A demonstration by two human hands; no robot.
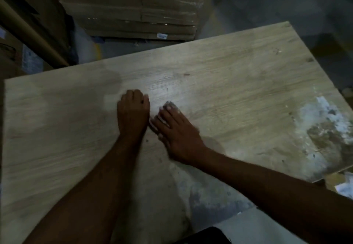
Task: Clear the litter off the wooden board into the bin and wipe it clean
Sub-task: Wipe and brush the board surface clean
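The pale wooden board (238, 75) fills most of the head view. My left hand (132, 110) rests on its middle with the fingers curled under, and nothing shows in its grip. Just to the right, my right hand (177, 131) lies flat on the board with straight fingers that point toward the left hand. Its fingertips are coated in white dust and blurred. A patch of white powder and brown grime (324, 125) covers the board's right edge. A fainter grey smear (200, 192) runs along the near edge.
A wrapped stack of flat cardboard (133, 11) stands on the floor beyond the board. More cartons (23, 56) stand at the left. A dark object (206, 236) sits under the near edge, and bits of paper (343, 186) lie off the right corner.
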